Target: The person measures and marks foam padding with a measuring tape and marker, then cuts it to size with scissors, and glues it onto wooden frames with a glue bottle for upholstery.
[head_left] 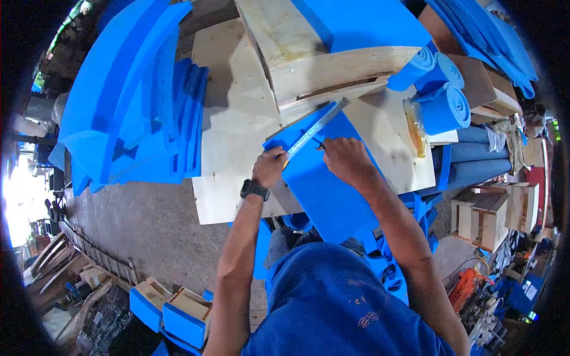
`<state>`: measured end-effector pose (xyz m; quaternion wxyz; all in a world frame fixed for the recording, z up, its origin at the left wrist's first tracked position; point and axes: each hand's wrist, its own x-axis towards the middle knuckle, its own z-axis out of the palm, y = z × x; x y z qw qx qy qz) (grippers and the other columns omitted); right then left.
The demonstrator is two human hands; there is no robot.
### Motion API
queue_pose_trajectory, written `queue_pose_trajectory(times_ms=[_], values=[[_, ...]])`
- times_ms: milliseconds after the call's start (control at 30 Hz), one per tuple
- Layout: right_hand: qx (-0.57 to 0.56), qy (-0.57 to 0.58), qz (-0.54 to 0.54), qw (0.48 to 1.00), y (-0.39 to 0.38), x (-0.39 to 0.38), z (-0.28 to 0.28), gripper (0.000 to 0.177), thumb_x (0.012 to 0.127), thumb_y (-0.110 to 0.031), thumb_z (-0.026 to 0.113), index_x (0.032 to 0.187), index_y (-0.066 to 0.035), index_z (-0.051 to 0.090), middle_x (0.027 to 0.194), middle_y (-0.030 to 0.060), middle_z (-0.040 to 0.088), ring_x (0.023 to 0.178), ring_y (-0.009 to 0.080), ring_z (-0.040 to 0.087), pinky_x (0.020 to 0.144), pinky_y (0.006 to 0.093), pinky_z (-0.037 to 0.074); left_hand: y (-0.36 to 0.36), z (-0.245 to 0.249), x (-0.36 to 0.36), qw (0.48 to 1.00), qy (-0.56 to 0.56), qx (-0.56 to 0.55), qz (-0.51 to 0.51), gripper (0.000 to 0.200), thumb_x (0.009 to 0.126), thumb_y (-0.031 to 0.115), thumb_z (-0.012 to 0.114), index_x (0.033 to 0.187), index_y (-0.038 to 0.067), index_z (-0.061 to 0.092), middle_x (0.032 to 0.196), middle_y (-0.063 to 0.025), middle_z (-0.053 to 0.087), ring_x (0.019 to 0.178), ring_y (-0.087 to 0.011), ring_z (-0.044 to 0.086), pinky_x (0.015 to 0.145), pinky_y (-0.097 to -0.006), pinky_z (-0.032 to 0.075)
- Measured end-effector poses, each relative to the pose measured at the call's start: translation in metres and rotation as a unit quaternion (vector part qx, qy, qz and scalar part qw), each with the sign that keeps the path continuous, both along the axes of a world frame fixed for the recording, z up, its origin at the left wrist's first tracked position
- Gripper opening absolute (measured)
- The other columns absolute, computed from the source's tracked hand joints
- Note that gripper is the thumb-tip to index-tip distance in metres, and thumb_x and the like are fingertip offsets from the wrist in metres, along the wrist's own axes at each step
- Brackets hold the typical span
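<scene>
A flat blue foam sheet (332,190) lies at an angle over the front edge of the pale plywood board (228,160). Across its far part runs a straight measuring tape (314,129), whitish with a yellow stretch at the near end. My left hand (270,167), with a dark watch on the wrist, is closed on that near end at the sheet's left edge. To the right of the tape, my right hand (347,159) rests over the foam, fingers closed around a small dark pen-like thing (321,146) that is mostly hidden.
Stacked blue foam pieces (127,113) stand at left. Ahead is a wooden frame (332,74) topped with blue foam. Blue foam rolls (445,110) and a bottle of amber liquid (415,127) sit at right. Wooden boxes (493,216) and blue-sided boxes (184,317) are on the floor.
</scene>
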<state>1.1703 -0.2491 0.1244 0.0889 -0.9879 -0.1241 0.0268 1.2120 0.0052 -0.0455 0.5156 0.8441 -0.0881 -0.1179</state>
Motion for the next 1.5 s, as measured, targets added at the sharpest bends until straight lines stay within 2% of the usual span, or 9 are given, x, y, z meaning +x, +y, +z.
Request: queue_pose_trajectory(times_ms=[100,233,267,467,567,733,833,867,1500], values=[[0.001,0.076,-0.009,0.997,-0.02,-0.025,0.023,0.02,0.091,-0.022,0.063,0.091,-0.003,0.069,0.08,0.0212,0.071,0.078,0.0401,0.071,0.073,0.0535,0.057,-0.013,0.027,0.007,0.989,-0.007,0.146,-0.006,0.03,0.097,0.034,0.064,0.113,0.01,0.074,0.103,-0.0135,0.076,0.097,-0.0303,0.073,0.086,-0.0384,0.056],[0.124,0.111,-0.105,0.98,-0.047,-0.104,0.075,0.021,0.094,-0.022,0.064,0.1,-0.002,0.066,0.086,0.022,0.07,0.082,0.04,0.069,0.071,0.05,0.054,0.003,0.044,-0.004,0.998,0.054,0.02,0.012,0.03,0.098,0.028,0.066,0.114,0.004,0.073,0.106,-0.0184,0.074,0.1,-0.0273,0.071,0.092,-0.0338,0.053],[0.17,0.07,-0.136,0.973,-0.056,-0.125,0.076,0.022,0.096,-0.021,0.065,0.103,-0.001,0.064,0.086,0.0216,0.069,0.08,0.0373,0.071,0.069,0.0483,0.054,0.008,0.073,-0.016,0.995,-0.025,0.094,-0.018,0.029,0.099,0.027,0.065,0.112,0.002,0.072,0.097,-0.0165,0.074,0.091,-0.0212,0.069,0.084,-0.0321,0.053],[0.485,0.082,-0.423,0.761,-0.108,-0.261,-0.016,0.024,0.101,-0.024,0.065,0.102,-0.002,0.058,0.08,0.0063,0.06,0.066,0.0144,0.054,0.058,0.0283,0.044,0.034,0.092,-0.134,0.972,0.123,0.175,-0.099,0.028,0.094,0.034,0.068,0.104,0.009,0.076,0.093,-0.0155,0.074,0.084,-0.0306,0.073,0.074,-0.0404,0.055],[0.556,0.054,-0.442,0.702,-0.11,-0.288,-0.044,0.022,0.101,-0.023,0.064,0.104,-0.003,0.056,0.085,0.003,0.059,0.068,0.013,0.051,0.06,0.0268,0.041,0.029,0.073,-0.19,0.971,0.126,0.179,-0.1,0.029,0.092,0.035,0.069,0.103,0.01,0.077,0.098,-0.0152,0.074,0.088,-0.0328,0.072,0.075,-0.0417,0.055],[0.371,0.073,-0.356,0.854,-0.12,-0.284,-0.038,0.026,0.102,-0.02,0.061,0.12,-0.002,0.058,0.103,0.021,0.066,0.092,0.0343,0.07,0.078,0.0393,0.053,0.03,0.085,-0.228,0.961,0.17,0.205,-0.072,0.031,0.092,0.034,0.07,0.103,0.007,0.077,0.104,-0.0187,0.073,0.097,-0.0369,0.071,0.08,-0.0444,0.055],[0.329,0.128,-0.299,0.887,-0.117,-0.287,-0.022,0.024,0.103,-0.017,0.058,0.118,0.002,0.058,0.098,0.0198,0.068,0.093,0.0306,0.07,0.078,0.0403,0.053,0.034,0.071,-0.242,0.961,0.139,0.231,-0.069,0.03,0.093,0.033,0.068,0.103,0.007,0.077,0.102,-0.0194,0.073,0.096,-0.0363,0.07,0.081,-0.0458,0.055],[0.318,0.092,-0.248,0.91,-0.117,-0.296,-0.027,0.022,0.103,-0.014,0.058,0.12,-0.001,0.058,0.104,0.0222,0.067,0.093,0.0429,0.068,0.075,0.0453,0.055,0.034,0.068,-0.243,0.961,0.145,0.225,-0.068,0.029,0.093,0.033,0.068,0.103,0.007,0.077,0.101,-0.0192,0.073,0.095,-0.0361,0.07,0.081,-0.0456,0.055],[0.187,0.137,-0.143,0.962,-0.11,-0.312,-0.011,0.03,0.096,-0.009,0.06,0.125,-0.003,0.055,0.098,0.0199,0.066,0.076,0.042,0.068,0.059,0.0492,0.055,0.044,0.055,-0.259,0.954,0.179,0.229,-0.077,0.026,0.094,0.032,0.066,0.105,0.01,0.077,0.104,-0.0153,0.073,0.095,-0.0349,0.069,0.081,-0.0439,0.055]])
